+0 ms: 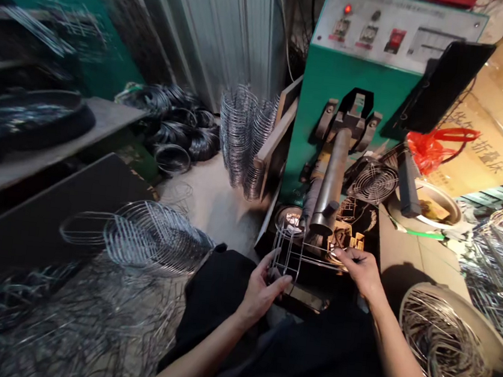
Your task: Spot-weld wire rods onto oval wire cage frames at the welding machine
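Observation:
A small wire frame [288,254] of thin bent metal rods is in my left hand [264,288], its thumb and fingers closed on the lower left part. My right hand [359,272] pinches the right end of thin wires [320,261] that run across to the frame. Just above both hands is the round metal arm [333,179] of a green machine [309,98]. Whether the wires touch the machine's lower electrode cannot be made out.
Stacked wire rings [155,238] lie at the left, with more stacks [244,133] beside the machine. Loose wire covers the floor at lower left. A basin of bent wires [442,349] and a bowl [455,215] are at the right. A dark phone-like panel [447,84] hangs near the machine.

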Action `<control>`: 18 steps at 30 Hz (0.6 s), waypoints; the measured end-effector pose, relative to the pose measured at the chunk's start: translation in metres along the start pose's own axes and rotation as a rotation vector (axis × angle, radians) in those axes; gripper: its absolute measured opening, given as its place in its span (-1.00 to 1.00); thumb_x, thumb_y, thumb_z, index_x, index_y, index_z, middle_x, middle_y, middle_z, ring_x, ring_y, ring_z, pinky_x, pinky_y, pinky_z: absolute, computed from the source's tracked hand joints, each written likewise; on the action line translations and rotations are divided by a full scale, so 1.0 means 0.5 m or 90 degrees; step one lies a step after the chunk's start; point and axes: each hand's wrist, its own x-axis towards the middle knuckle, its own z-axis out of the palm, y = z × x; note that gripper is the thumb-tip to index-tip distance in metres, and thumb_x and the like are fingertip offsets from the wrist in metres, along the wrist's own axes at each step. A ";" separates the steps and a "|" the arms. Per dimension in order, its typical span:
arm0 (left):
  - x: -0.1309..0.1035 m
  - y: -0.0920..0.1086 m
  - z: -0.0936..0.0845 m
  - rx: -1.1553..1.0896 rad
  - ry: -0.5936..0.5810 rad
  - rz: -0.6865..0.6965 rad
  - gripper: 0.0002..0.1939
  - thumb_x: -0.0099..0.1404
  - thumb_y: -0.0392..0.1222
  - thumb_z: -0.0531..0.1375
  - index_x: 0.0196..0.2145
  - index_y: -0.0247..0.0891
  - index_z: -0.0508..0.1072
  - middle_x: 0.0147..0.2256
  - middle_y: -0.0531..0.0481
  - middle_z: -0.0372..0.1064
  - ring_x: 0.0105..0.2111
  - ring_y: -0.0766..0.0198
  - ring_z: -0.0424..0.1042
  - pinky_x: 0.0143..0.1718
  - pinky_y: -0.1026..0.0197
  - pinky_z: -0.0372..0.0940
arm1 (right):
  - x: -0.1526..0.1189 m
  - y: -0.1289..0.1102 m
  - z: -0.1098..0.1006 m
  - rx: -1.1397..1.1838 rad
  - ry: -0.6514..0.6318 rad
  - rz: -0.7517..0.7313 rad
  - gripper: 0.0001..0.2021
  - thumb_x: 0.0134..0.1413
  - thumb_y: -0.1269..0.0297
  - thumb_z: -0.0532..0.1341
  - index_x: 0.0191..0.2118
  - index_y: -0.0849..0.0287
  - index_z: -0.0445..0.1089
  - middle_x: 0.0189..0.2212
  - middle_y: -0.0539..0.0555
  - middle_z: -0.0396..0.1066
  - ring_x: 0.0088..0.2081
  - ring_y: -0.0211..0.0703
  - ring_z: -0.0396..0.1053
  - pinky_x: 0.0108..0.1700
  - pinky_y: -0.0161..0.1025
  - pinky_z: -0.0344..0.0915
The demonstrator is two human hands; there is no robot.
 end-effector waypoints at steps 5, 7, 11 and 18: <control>0.002 0.001 0.002 0.012 -0.003 -0.008 -0.08 0.15 -0.02 0.39 0.34 -0.30 0.10 -0.53 0.17 0.27 -0.61 0.43 0.23 -0.60 0.35 0.25 | 0.003 -0.002 0.001 0.005 0.001 0.008 -0.38 -0.07 -0.20 0.37 -0.68 0.14 0.06 -0.66 -0.09 -0.01 -0.55 -0.30 -0.05 -0.47 -0.27 -0.06; 0.003 -0.001 0.003 0.010 0.000 -0.009 -0.09 0.14 -0.02 0.39 0.33 -0.29 0.11 -0.53 0.17 0.27 -0.60 0.41 0.25 -0.59 0.35 0.26 | 0.005 -0.007 0.001 0.002 0.003 0.007 -0.37 -0.08 -0.22 0.36 -0.69 0.14 0.05 -0.67 -0.09 -0.03 -0.56 -0.30 -0.06 -0.47 -0.27 -0.06; 0.007 -0.005 0.005 0.004 0.007 -0.004 -0.10 0.12 -0.02 0.40 0.32 -0.27 0.14 -0.54 0.18 0.26 -0.59 0.41 0.27 -0.58 0.35 0.26 | 0.008 -0.021 0.000 0.000 -0.004 0.016 -0.39 -0.10 -0.24 0.35 -0.69 0.14 0.10 -0.66 -0.06 0.03 -0.55 -0.28 -0.02 -0.46 -0.27 -0.02; 0.013 0.002 0.008 -0.002 -0.002 -0.004 -0.13 0.12 -0.01 0.40 0.30 -0.25 0.18 -0.58 0.20 0.24 -0.63 0.41 0.25 -0.59 0.35 0.24 | 0.009 -0.031 -0.005 -0.018 0.005 0.022 -0.37 -0.11 -0.28 0.34 -0.69 0.11 0.05 -0.67 -0.06 -0.01 -0.57 -0.28 -0.06 -0.49 -0.26 -0.02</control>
